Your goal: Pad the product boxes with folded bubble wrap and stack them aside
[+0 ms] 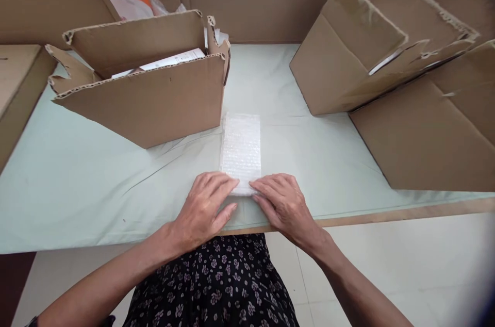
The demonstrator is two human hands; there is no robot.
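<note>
pressing both hands down on the near end of a bubble-wrap pouch [240, 149], i am working at the near edge of the table, just about at its middle. my left hand [203, 208] is lying flat with the fingers spread and extended, the fingertips resting on the pouch's near left corner; nothing is being pinched there. my right hand [282, 203] is lying the same way, fingers stretched out and flat, their tips touching the near right corner. the two sets of fingertips are almost meeting over the pouch's near edge. neither hand is gripping anything; both are only bearing down.

the pouch is lying flat on the pale green table cover [96, 187], its long side running away from me toward the far edge. just beside its far left corner an open cardboard box [147, 95] with white papers [170, 61] inside is standing. toward the right edge, well apart from the pouch, more torn cardboard boxes [367, 53] are leaning.

as i judge it, i am flattening or folding the near end of the pouch. the next move is likely calling for a firm, even pressure with both sets of fingertips so the end is staying square, and care that the light pouch is not sliding off the near edge toward my lap.
</note>
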